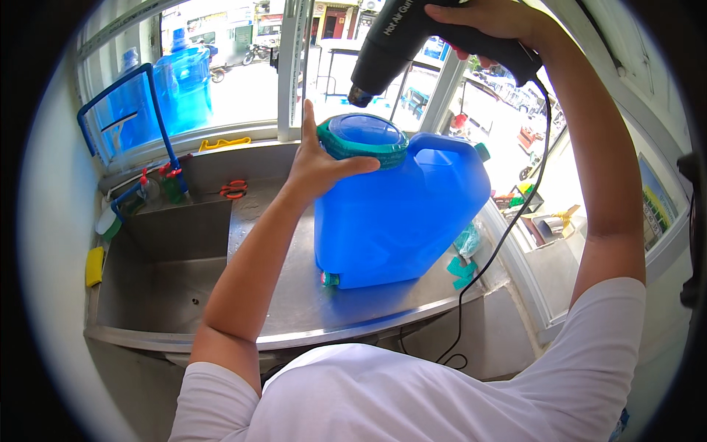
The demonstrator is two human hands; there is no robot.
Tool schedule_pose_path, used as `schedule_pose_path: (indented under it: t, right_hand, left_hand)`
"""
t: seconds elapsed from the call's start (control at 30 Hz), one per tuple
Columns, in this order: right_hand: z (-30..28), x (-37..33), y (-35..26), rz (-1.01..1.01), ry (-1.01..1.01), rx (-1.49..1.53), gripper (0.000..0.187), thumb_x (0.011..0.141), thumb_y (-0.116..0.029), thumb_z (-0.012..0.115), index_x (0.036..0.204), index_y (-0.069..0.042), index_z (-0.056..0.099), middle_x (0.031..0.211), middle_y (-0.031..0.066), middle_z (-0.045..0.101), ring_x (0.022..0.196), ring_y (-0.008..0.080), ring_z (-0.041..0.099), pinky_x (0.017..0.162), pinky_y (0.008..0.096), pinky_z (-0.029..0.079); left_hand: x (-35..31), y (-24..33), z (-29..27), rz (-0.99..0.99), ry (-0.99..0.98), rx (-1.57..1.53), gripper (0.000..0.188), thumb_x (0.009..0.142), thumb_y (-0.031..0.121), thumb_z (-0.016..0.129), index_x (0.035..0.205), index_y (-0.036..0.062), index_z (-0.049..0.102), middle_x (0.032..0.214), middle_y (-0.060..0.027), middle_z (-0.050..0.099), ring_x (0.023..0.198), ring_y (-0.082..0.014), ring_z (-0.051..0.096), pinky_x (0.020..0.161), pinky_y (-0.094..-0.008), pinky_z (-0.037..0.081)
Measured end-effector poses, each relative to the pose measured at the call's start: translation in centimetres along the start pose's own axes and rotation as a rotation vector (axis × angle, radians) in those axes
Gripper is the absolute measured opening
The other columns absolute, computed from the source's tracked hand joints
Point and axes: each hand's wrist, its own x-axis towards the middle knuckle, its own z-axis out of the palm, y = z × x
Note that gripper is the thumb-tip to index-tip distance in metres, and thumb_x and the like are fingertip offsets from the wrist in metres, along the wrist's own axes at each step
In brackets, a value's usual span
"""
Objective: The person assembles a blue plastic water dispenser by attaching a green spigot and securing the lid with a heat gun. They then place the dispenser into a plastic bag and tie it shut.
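My right hand [490,22] is closed round the handle of a black heat gun [398,40], raised above the container. The gun's nozzle points down at the wide round lid [364,129], which has a translucent blue top and a green rim. That lid sits on a blue plastic water container [398,217] standing upright on the steel counter. Beside the lid is my left hand [320,162], its thumb stretched along the green rim and a finger pointing up, spread apart; its other fingers are hidden. A small capped spout [331,279] shows low on the container's front.
Left lies a steel sink basin [166,287], with orange-handled pliers or cutters [233,189] near its far corner. Large blue bottles [184,85] stand behind a blue pipe frame [151,110]. The gun's black cord [508,236] hangs at right, past green scraps [462,271]. A yellow sponge [94,267] sits left.
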Motion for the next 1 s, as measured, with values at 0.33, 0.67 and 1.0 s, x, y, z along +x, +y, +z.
schedule_pose_path:
  t: [0.33,0.67,1.0]
  right_hand:
    - [0.1,-4.2,-8.6,0.002,0.020,-0.203,0.078,0.084,-0.077,0.055,0.100,-0.002,0.073,0.084,0.0082,0.070,0.070,0.0186,0.068,0.063,0.0332,0.056]
    - [1.8,-11.8,1.0,-0.071,0.302,-0.082,0.072,0.080,-0.073,0.062,0.099,-0.003,0.065,0.069,0.0061,0.065,0.051,0.0131,0.064,0.048,0.0226,0.053]
    - [4.5,-16.8,0.8,-0.074,0.329,0.108,0.059,0.086,-0.061,0.066,0.095,-0.002,0.065,0.066,0.0038,0.062,0.049,0.0111,0.060,0.047,0.0239,0.050]
  left_hand:
    - [0.3,-0.6,0.2,-0.002,-0.077,-0.155,0.167,0.050,0.055,0.095,0.149,0.0056,-0.030,0.145,-0.0316,0.036,0.134,-0.0412,0.045,0.110,-0.0454,0.042]
    - [-3.7,-0.6,2.3,0.180,0.243,0.190,0.134,0.072,0.054,0.082,0.156,0.0051,-0.010,0.152,-0.0352,0.022,0.140,-0.0497,0.027,0.116,-0.0560,0.021]
    - [-5.6,-0.2,3.9,0.061,0.291,0.069,0.118,0.076,0.044,0.080,0.152,-0.0102,0.007,0.148,-0.0340,0.032,0.140,-0.0457,0.031,0.118,-0.0512,0.020]
